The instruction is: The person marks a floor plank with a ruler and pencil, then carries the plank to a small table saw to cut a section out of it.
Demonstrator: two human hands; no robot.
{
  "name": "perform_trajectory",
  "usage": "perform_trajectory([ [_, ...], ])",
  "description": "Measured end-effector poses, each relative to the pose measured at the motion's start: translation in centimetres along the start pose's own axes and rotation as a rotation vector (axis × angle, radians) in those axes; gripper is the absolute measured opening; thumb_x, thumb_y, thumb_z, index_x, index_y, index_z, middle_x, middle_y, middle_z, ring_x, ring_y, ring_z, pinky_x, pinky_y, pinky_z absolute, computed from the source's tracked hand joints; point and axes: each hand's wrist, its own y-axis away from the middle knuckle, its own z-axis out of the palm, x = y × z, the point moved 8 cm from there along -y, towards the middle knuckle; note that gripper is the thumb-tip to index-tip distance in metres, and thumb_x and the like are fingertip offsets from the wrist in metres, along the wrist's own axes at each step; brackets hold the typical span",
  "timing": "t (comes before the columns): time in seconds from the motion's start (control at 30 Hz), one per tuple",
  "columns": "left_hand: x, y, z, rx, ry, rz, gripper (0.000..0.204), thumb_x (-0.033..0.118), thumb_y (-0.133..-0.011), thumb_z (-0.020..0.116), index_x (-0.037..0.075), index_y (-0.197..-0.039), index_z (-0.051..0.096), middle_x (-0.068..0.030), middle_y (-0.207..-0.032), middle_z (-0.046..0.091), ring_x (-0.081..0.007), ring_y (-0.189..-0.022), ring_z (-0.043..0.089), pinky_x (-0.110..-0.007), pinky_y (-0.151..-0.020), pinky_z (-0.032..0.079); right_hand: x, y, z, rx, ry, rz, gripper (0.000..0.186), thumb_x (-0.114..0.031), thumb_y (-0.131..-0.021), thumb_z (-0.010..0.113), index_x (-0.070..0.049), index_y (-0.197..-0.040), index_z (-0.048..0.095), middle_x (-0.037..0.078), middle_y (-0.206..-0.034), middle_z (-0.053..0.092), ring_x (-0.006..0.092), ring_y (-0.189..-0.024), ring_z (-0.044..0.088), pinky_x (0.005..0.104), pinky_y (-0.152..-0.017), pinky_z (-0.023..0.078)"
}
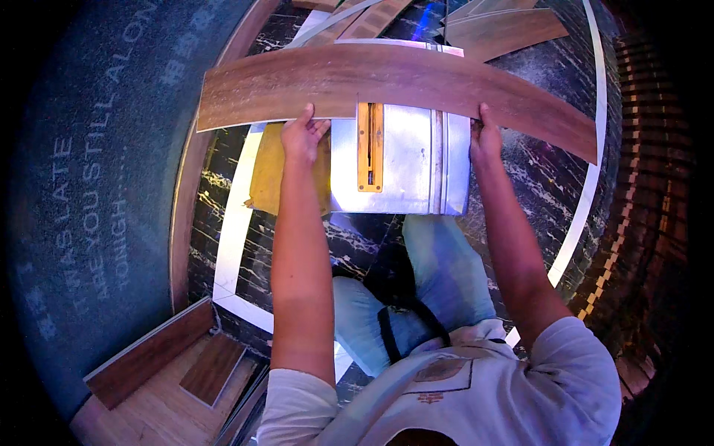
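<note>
A long brown wood-look plank (416, 78) lies crosswise over a silver metal saw table (409, 163). Its near edge has a small step close to the table's yellow slotted insert (370, 149). My left hand (303, 137) grips that near edge left of the insert, thumb on top, some fingers curled below. On the other side, my right hand (486, 140) pinches the same edge near the table's right side, its fingers partly hidden under the plank. No blade can be made out clearly in the slot.
A yellow panel (288, 175) adjoins the saw table's left side. More planks (506, 33) lie beyond it on the black marbled floor. Cut pieces (212, 369) rest at lower left, beside a dark wall (97, 186) with lettering. Patterned brickwork (639, 149) runs along the right.
</note>
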Motion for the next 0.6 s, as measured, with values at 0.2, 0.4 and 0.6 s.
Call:
perform_trajectory([
  [0.2,-0.1,-0.2,-0.1,0.016,0.028,0.043,0.027,0.018,-0.09,0.067,-0.001,-0.104,0.056,-0.0104,-0.087,0.064,-0.0223,-0.076,0.065,-0.036,-0.068,0.058,0.4,-0.3,-0.4,-0.007,0.007,0.011,0.035,-0.014,-0.093,0.062,0.001,-0.123,0.051,0.014,-0.116,0.061,0.0249,-0.105,0.061,0.0372,-0.093,0.05],
  [0.4,-0.2,-0.1,-0.1,0.026,0.04,0.046,0.028,0.017,-0.09,0.067,-0.003,-0.105,0.054,-0.0133,-0.092,0.064,-0.0235,-0.077,0.066,-0.035,-0.066,0.058,0.3,0.0,-0.2,-0.029,-0.006,0.02,0.034,-0.015,-0.093,0.062,0.001,-0.122,0.052,0.015,-0.116,0.062,0.0252,-0.104,0.061,0.0374,-0.093,0.05],
  [0.6,-0.1,0.5,-0.1,0.067,0.031,0.045,0.029,0.016,-0.091,0.065,-0.004,-0.108,0.053,-0.0134,-0.093,0.063,-0.0241,-0.078,0.066,-0.036,-0.067,0.058,0.1,0.4,0.4,-0.076,-0.019,-0.006,0.032,-0.015,-0.094,0.061,0.001,-0.121,0.053,0.014,-0.114,0.063,0.0245,-0.105,0.061,0.0367,-0.094,0.05],
])
